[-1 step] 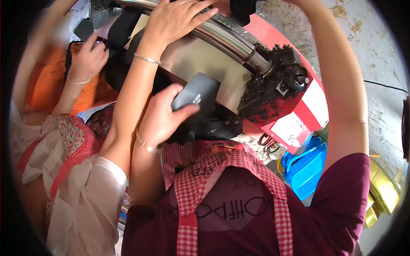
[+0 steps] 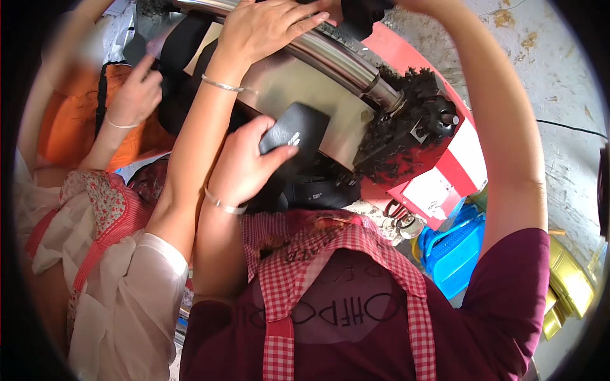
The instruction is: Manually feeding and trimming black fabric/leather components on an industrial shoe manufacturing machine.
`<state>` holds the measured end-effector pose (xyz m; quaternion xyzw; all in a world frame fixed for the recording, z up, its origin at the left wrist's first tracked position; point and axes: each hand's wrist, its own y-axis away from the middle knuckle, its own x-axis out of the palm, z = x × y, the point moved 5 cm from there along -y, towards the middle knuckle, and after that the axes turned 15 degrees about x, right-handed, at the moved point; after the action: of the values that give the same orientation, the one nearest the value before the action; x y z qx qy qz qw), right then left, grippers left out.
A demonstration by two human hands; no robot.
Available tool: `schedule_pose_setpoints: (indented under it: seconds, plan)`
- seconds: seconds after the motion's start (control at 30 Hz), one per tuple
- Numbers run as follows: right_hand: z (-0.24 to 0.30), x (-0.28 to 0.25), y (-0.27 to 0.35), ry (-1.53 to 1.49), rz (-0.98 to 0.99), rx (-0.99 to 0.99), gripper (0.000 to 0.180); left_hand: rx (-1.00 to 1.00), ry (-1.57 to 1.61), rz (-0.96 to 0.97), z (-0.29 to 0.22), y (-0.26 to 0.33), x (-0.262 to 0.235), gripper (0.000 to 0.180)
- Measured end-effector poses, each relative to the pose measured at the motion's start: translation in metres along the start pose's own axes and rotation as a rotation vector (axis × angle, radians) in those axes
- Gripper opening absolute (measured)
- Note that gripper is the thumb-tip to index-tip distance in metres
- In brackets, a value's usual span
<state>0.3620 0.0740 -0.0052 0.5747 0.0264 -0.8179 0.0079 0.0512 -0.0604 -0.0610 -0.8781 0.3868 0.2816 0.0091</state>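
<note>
My left hand (image 2: 244, 159) is closed around a flat black leather-like piece (image 2: 295, 133), thumb on its near side. It holds the piece above the pale metal plate of a machine (image 2: 305, 89). My right hand (image 2: 422, 4) reaches to the top edge of the head view, where it is mostly cut off. Beside it is another black piece (image 2: 361, 19); whether my fingers grip it is hidden. A co-worker's hand (image 2: 270, 28) lies on the shiny metal roller (image 2: 343, 60).
The co-worker's other hand (image 2: 136, 95) is by dark pieces at left, near an orange cloth (image 2: 67, 127). Black scraps cover the machine's end block (image 2: 406, 133). Scissors (image 2: 401, 216), a blue basket (image 2: 454, 251) and a shiny yellow object (image 2: 565, 282) are at right.
The black piece in my left hand has tilted slightly. The black piece by my right hand has shifted a little, and the co-worker's far-left hand has moved slightly.
</note>
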Motion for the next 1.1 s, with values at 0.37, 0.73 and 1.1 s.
schedule_pose_setpoints:
  seconds: [0.37,0.73,1.1]
  plan:
    - [-0.003,0.084,0.016,-0.179,0.656,0.121,0.047,0.021,-0.181,-0.038,0.006,-0.074,-0.018,0.05]
    - [-0.002,-0.024,0.014,-1.035,0.565,0.241,0.017,0.526,-0.749,-0.219,0.025,0.016,0.056,0.025]
    - [-0.024,-0.071,0.023,-0.904,0.359,0.276,0.02,0.232,-0.39,-0.087,0.06,0.041,0.09,0.018]
